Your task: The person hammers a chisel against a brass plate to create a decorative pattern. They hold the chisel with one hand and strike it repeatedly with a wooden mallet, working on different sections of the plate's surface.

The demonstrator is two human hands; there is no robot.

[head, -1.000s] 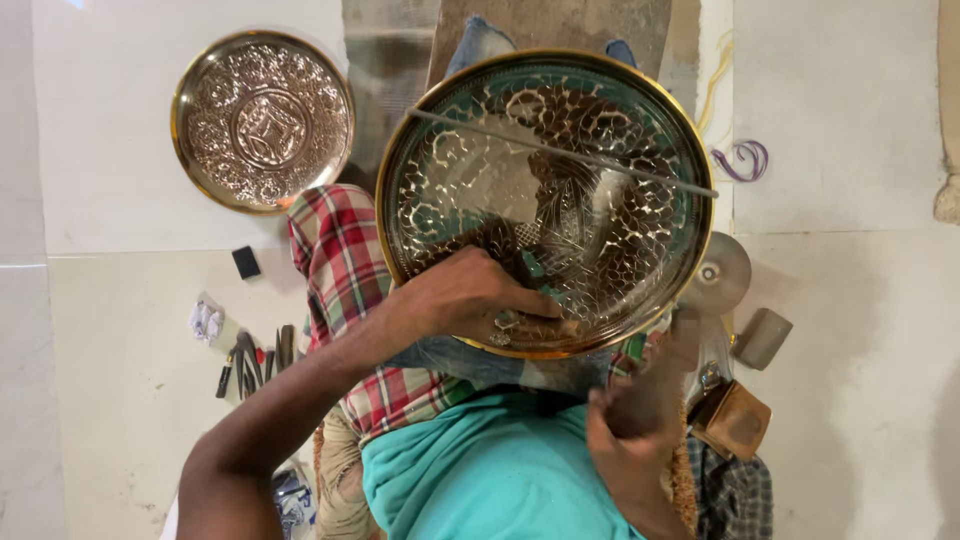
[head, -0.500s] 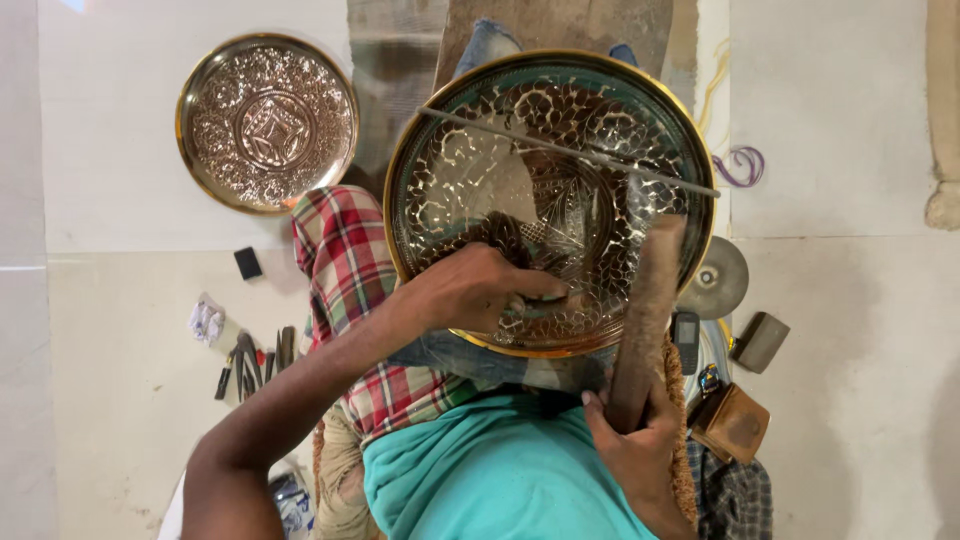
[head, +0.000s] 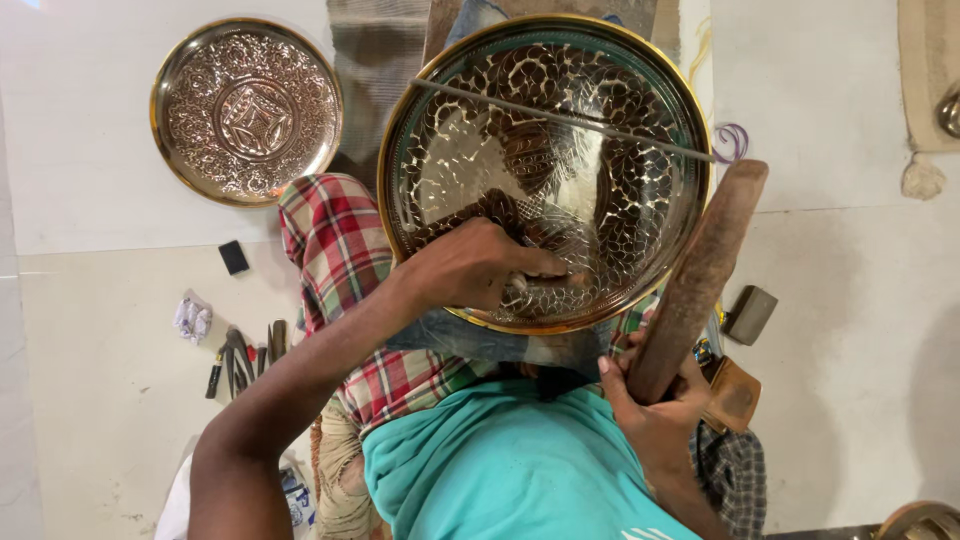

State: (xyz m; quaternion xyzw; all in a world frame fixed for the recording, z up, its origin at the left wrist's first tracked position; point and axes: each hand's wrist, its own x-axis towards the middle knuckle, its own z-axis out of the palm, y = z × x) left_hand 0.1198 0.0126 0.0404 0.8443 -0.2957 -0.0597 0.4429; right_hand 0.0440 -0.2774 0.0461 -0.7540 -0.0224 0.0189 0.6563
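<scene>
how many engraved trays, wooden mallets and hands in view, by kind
engraved trays: 2, a big one being worked and a small one on the floor
wooden mallets: 1
hands: 2, left hand, right hand
total: 5

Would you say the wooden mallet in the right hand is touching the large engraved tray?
Cannot tell. In the head view the wooden mallet overlaps the large engraved tray rim, but it could be raised above it.

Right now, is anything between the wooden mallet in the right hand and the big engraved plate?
Nothing visible. The right hand holds the wooden mallet raised beside the large engraved plate, its right rim. The left hand rests on the plate's lower part.
</scene>
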